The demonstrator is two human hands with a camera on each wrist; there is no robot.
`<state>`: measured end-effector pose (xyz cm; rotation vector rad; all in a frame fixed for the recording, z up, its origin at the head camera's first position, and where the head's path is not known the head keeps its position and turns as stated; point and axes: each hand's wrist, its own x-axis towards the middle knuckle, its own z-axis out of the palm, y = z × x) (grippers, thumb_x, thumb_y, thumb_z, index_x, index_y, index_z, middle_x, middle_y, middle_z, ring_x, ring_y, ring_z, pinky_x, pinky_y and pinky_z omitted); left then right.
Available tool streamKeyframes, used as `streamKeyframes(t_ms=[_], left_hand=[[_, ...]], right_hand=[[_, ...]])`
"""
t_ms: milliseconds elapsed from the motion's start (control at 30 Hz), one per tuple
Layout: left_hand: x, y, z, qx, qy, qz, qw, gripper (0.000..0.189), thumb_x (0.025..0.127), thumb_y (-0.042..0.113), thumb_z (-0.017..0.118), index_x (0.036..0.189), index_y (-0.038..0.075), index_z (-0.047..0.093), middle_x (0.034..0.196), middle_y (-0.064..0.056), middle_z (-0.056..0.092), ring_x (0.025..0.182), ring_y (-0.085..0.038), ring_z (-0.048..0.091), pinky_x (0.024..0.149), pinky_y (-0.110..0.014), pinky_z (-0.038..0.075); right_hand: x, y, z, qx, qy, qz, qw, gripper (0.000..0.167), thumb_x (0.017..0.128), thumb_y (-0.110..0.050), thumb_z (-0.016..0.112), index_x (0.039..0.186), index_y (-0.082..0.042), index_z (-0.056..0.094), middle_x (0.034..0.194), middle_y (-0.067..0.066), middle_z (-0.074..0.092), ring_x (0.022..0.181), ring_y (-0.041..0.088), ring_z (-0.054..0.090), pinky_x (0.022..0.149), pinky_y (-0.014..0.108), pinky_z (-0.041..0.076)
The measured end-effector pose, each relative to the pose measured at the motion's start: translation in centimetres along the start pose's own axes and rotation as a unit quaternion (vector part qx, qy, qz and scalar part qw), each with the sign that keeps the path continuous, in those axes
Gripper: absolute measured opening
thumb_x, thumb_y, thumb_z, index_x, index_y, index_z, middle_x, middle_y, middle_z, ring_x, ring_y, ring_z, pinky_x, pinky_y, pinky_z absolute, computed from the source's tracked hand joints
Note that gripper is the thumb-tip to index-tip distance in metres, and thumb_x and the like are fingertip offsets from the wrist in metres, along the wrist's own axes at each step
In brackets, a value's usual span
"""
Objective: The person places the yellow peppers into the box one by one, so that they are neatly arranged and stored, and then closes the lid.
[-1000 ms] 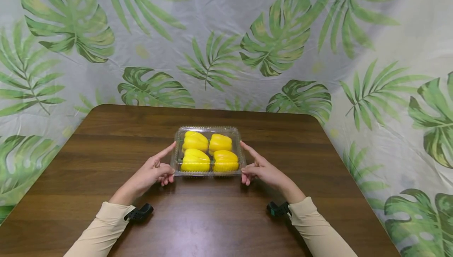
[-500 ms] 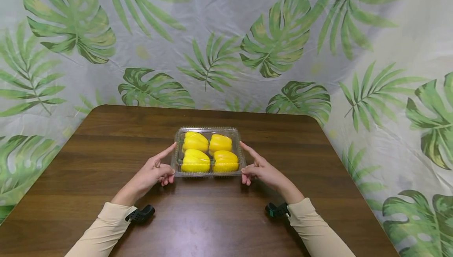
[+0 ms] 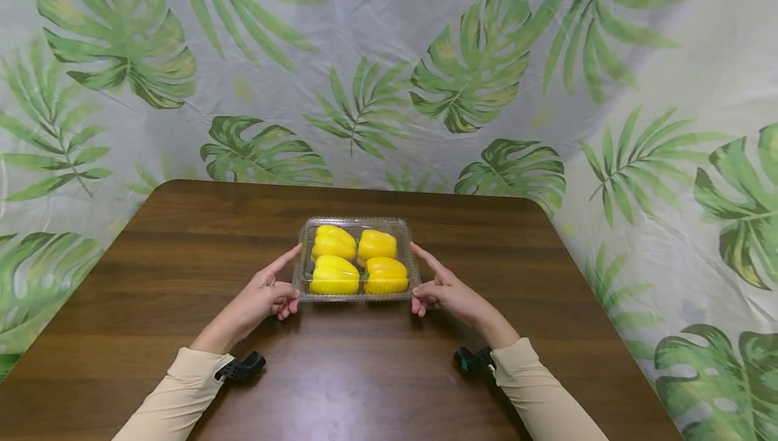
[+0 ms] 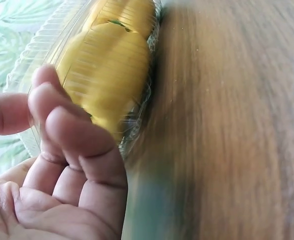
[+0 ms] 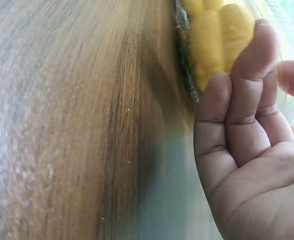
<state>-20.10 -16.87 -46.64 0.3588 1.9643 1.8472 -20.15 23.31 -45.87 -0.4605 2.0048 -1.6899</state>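
Observation:
A clear plastic clamshell container [image 3: 358, 298] sits closed on the brown table, with several yellow bell peppers [image 3: 334, 275] inside in two rows. At its left side, my left hand [image 3: 258, 299] holds the near corner with the thumb while the index finger reaches along the side wall. My right hand [image 3: 454, 298] mirrors this at the right near corner. In the left wrist view the other fingers [image 4: 82, 135] are bent beside the container wall. Similarly, the right wrist view shows bent fingers [image 5: 247, 100] against the container's side.
The wooden table [image 3: 358, 373] has rounded far corners. A leaf-patterned cloth [image 3: 377, 76] hangs behind it and along the right. Black wrist devices [image 3: 242, 367] are strapped at both cuffs.

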Motion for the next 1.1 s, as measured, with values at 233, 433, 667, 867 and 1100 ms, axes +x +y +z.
streamKeyframes(t_ms=[233,433,667,867,1100], left_hand=[[-0.21,0.10,-0.36,-0.013,-0.010,0.008,0.9998,0.088,0.103,0.000,0.054,0.175,0.025,0.009,0.079,-0.007,0.074,0.067,-0.014,0.063,0.067,-0.027,0.058],[-0.37,0.26,-0.41,-0.009,-0.014,0.017,0.9997,0.088,0.103,-0.002,0.055,0.175,0.022,0.010,0.079,-0.005,0.074,0.067,-0.013,0.063,0.067,-0.026,0.058],[-0.41,0.28,-0.24,-0.001,-0.009,0.035,0.9994,0.089,0.101,-0.005,0.054,0.175,0.019,0.011,0.076,-0.005,0.072,0.064,-0.013,0.062,0.064,-0.025,0.057],[-0.39,0.38,-0.17,-0.001,0.001,0.029,0.9996,0.087,0.102,-0.004,0.053,0.175,0.020,0.013,0.077,-0.005,0.070,0.065,-0.013,0.061,0.065,-0.026,0.057],[-0.26,0.55,-0.32,-0.002,0.005,0.006,1.0000,0.085,0.105,0.001,0.053,0.175,0.026,0.013,0.078,-0.007,0.070,0.065,-0.015,0.061,0.066,-0.028,0.058]], right_hand=[[0.43,-0.15,0.13,0.011,-0.001,0.004,0.9999,0.087,0.109,-0.004,0.054,0.174,-0.035,0.005,0.090,0.007,0.076,0.081,0.018,0.072,0.083,0.035,0.063],[0.43,-0.30,0.20,-0.001,0.001,0.000,1.0000,0.087,0.108,-0.003,0.055,0.174,-0.033,0.006,0.088,0.005,0.077,0.079,0.017,0.071,0.081,0.034,0.062],[0.38,-0.24,0.05,-0.011,0.001,-0.012,0.9999,0.088,0.108,-0.004,0.055,0.175,-0.029,0.005,0.086,0.004,0.076,0.077,0.016,0.070,0.079,0.033,0.061],[0.56,-0.31,0.20,-0.009,0.010,-0.004,0.9999,0.086,0.108,-0.005,0.055,0.175,-0.031,0.007,0.085,0.004,0.075,0.076,0.019,0.068,0.078,0.033,0.060],[0.76,-0.57,0.10,-0.014,0.013,0.007,0.9998,0.086,0.108,-0.005,0.055,0.174,-0.033,0.007,0.084,0.005,0.074,0.078,0.022,0.068,0.079,0.034,0.061]])
